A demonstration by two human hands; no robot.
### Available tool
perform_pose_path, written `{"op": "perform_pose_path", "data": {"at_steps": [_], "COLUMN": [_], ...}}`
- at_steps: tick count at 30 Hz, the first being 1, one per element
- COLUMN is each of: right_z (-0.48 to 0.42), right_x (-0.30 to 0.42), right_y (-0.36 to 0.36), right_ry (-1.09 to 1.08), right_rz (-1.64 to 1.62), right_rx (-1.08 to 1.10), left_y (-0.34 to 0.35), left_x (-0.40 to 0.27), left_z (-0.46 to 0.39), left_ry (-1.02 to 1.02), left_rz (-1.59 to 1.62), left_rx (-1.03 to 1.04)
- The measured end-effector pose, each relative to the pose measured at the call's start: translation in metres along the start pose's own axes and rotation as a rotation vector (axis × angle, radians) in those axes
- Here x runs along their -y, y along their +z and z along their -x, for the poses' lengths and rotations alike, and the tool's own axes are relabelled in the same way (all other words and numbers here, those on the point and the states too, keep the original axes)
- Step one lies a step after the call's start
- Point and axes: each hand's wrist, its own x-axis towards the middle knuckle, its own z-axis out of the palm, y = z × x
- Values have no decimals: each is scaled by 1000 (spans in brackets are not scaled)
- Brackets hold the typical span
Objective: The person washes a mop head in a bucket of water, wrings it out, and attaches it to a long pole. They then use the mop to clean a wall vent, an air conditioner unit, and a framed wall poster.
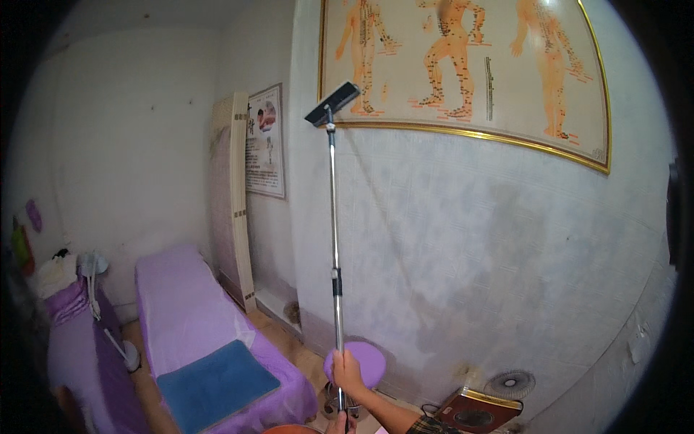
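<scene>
A window squeegee with a telescopic metal pole (pixel 335 228) stands nearly upright before me. My right hand (pixel 347 371) is wrapped around the pole's lower part, its forearm running down to a plaid sleeve. Below it my left hand (pixel 340 424), partly cut off by the bottom edge, grips the dark handle end. At the top, the tilted squeegee head (pixel 332 104) overlaps the lower left corner of a gold-framed acupuncture chart (pixel 401 70) on the wall. I cannot tell whether the head touches the glass.
Left of the pole is a massage bed (pixel 179 293) with a purple cover and a blue mat (pixel 219 385). A purple stool (pixel 368 358) is behind my right hand. A folding screen (pixel 241 206), a magnifier lamp (pixel 95 293), a fan (pixel 509 383) and a brown box-shaped device (pixel 471 415) stand around.
</scene>
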Motion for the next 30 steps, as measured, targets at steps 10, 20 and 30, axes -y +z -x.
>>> {"op": "perform_pose_path", "data": {"at_steps": [10, 20, 30], "right_z": [-223, -414, -435], "right_x": [154, 326, 379], "right_y": [-15, -97, -140], "right_ry": [109, -256, -269], "right_rz": [-504, -58, -101], "right_rx": [57, -216, -272], "left_y": [17, 75, 97], "left_x": [-274, -512, -573], "left_z": [-18, -23, -16], "left_ry": [242, 526, 558], "left_rz": [279, 192, 69], "left_rx": [110, 311, 283]}}
